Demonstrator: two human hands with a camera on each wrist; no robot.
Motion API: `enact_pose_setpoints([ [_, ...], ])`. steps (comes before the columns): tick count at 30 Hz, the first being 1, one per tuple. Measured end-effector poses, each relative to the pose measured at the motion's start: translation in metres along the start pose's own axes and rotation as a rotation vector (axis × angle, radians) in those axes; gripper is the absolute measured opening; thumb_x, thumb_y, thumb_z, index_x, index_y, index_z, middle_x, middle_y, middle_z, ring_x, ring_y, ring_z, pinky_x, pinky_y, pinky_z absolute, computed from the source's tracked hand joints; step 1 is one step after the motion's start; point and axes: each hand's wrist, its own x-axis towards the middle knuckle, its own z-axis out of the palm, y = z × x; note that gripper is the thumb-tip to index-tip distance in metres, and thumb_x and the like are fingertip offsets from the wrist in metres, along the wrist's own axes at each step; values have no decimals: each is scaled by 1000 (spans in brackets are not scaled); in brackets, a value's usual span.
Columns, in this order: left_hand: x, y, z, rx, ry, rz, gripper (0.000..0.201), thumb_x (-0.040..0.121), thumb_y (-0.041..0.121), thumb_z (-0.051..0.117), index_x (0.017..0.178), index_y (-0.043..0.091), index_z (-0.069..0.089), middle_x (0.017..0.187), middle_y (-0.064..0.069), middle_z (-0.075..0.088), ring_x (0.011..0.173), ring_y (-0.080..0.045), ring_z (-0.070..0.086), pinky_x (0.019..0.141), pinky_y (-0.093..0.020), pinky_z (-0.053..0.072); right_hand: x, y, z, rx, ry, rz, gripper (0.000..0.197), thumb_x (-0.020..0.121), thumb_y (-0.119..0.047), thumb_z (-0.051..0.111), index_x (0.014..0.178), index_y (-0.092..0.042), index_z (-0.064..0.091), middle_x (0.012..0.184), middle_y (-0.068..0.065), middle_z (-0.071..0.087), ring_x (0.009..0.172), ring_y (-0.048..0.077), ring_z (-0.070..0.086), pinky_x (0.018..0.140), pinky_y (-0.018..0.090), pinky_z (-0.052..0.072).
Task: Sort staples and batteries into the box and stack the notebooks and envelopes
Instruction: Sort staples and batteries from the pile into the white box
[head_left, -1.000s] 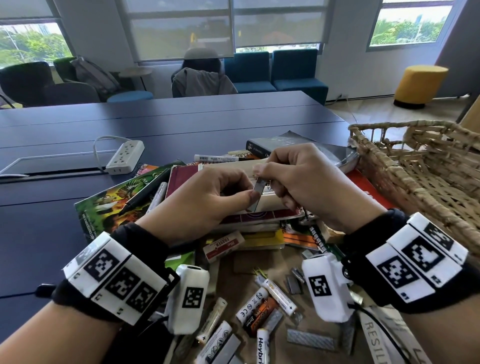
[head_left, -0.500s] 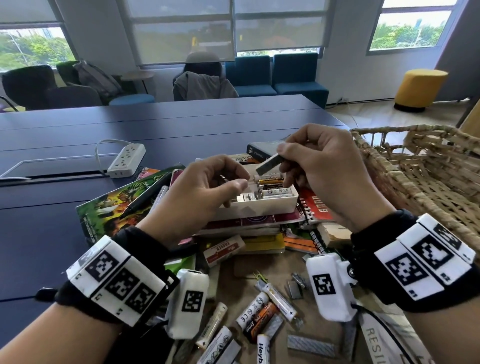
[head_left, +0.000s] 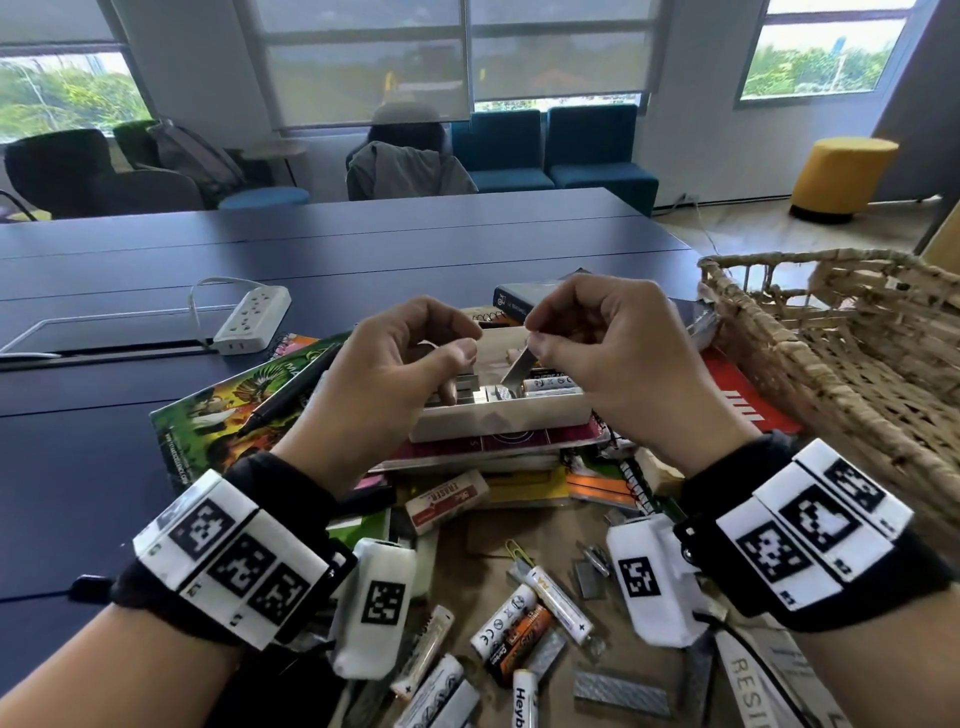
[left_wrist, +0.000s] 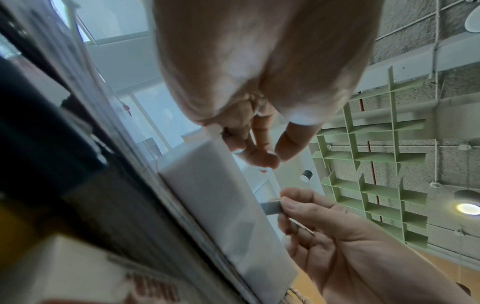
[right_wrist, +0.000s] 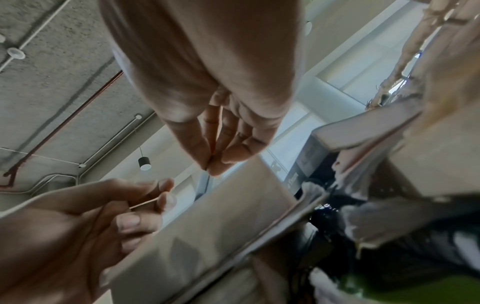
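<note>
A white box (head_left: 498, 422) rests on a stack of notebooks (head_left: 493, 448) and holds batteries (head_left: 550, 387) and staple strips (head_left: 467, 387). My right hand (head_left: 535, 344) pinches a grey staple strip (head_left: 517, 371) and tilts its lower end into the box. The left wrist view shows that same staple strip (left_wrist: 271, 207) between thumb and finger, beside the box (left_wrist: 215, 195). My left hand (head_left: 452, 374) curls over the box's left end and grips its edge. Loose batteries (head_left: 514, 618) and staple strips (head_left: 621, 693) lie on brown paper near my wrists.
A wicker basket (head_left: 831, 364) stands at the right, close to my right arm. A green book (head_left: 223, 415) with a black marker (head_left: 291, 395) on it lies left of the stack. An eraser (head_left: 447, 499) and a power strip (head_left: 254, 317) are nearby.
My left hand let go of the staple strip and took the box's left end. My right hand lifted the strip, then lowered it towards the box.
</note>
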Motion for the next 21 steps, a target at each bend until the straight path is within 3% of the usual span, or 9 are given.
enact_pose_setpoints([
  [3, 3, -2, -5, -29, 167, 35, 9, 97, 7, 63, 97, 12, 71, 77, 5, 66, 63, -7, 54, 61, -17, 46, 0, 0, 0, 0, 4, -27, 9, 87, -2, 77, 87, -11, 76, 77, 1, 75, 71, 16, 71, 66, 24, 59],
  [6, 6, -7, -12, 1, 299, 25, 13, 97, 12, 64, 93, 19, 74, 80, 3, 69, 67, -5, 55, 64, -18, 44, 0, 0, 2, 37, 3, -40, 10, 87, -1, 76, 86, -11, 76, 79, 1, 75, 71, 14, 73, 68, 26, 61],
  [10, 3, -3, -9, 54, 72, 12, 8, 93, 25, 70, 95, 27, 78, 90, 2, 76, 85, -19, 68, 80, -32, 54, -2, -2, 5, 112, 3, -55, 11, 87, 1, 76, 89, -9, 75, 81, 2, 77, 76, 14, 76, 76, 39, 64],
  [11, 2, -1, -7, 100, 33, 37, 7, 93, 26, 71, 96, 28, 78, 89, 6, 75, 85, -15, 68, 81, -28, 53, -3, -2, 6, 135, 9, -55, 10, 87, 2, 76, 90, -8, 75, 81, 3, 77, 76, 15, 77, 77, 41, 64],
  [14, 1, 2, -4, 207, 36, 114, 7, 92, 18, 75, 95, 25, 77, 80, 14, 71, 70, 2, 58, 68, -10, 43, -4, -3, 8, 195, 13, -38, 10, 88, 3, 75, 91, -5, 74, 82, 6, 77, 78, 16, 77, 79, 44, 63],
  [16, 1, 1, -5, 209, 79, 134, 7, 90, 15, 76, 94, 20, 78, 77, 13, 71, 66, 3, 56, 63, -7, 42, -4, -2, 9, 195, 11, -25, 10, 89, 3, 74, 91, -7, 75, 83, 6, 77, 78, 16, 77, 80, 46, 63],
  [18, 2, -2, -8, 216, 121, 113, 7, 90, 16, 77, 92, 22, 78, 78, 11, 74, 67, -5, 62, 61, -16, 49, -3, -1, 9, 130, 21, -24, 11, 89, -1, 74, 89, -12, 76, 82, 2, 77, 77, 15, 76, 78, 45, 63],
  [21, 4, -4, -15, 279, 109, 49, 7, 90, 18, 77, 89, 25, 78, 83, 6, 76, 78, -21, 70, 73, -32, 58, -1, 2, 6, 54, 32, -3, 12, 91, -6, 73, 90, -17, 77, 84, -3, 76, 78, 13, 72, 74, 33, 62],
])
